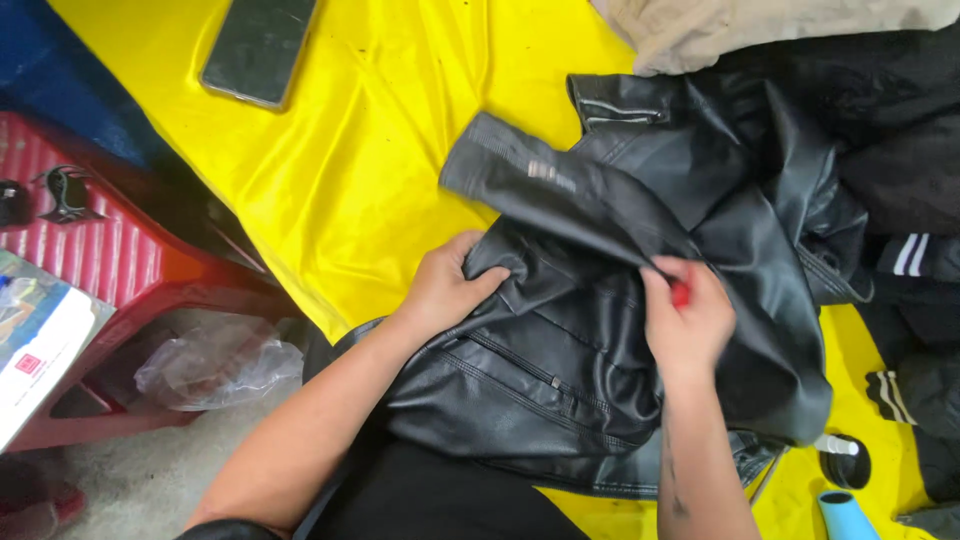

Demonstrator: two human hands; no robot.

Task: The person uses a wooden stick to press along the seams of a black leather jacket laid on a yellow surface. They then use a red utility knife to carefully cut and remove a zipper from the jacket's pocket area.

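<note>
Right down at the near edge, both bare forearms come up into view over a black leather jacket (560, 380) that lies crumpled on a yellow sheet (350, 170). Left hand (445, 290) is closed on a fold of the leather, fingers curled and pinching it near the jacket's middle. Right hand (688, 318) is bunched just beside it, fingertips pinching a small red thing (680, 294) against the leather; what that thing is cannot be told. One jacket sleeve (540, 185) lies folded across the top, with a pale worn patch on it. Low on the right, a black round bottle (845, 462) with a white neck lies beside a light blue tube (845, 515) on the yellow. Over on the left, a flat white package (40, 345) with a small red square mark rests on a red ribbed plastic stool (110, 260), crumpled clear plastic (215, 365) below it. Further out on the right, dark clothing with white stripes (912, 255). At the far edge, a black phone (258, 48) lies face up, and a beige garment (760, 28) sits top right.
</note>
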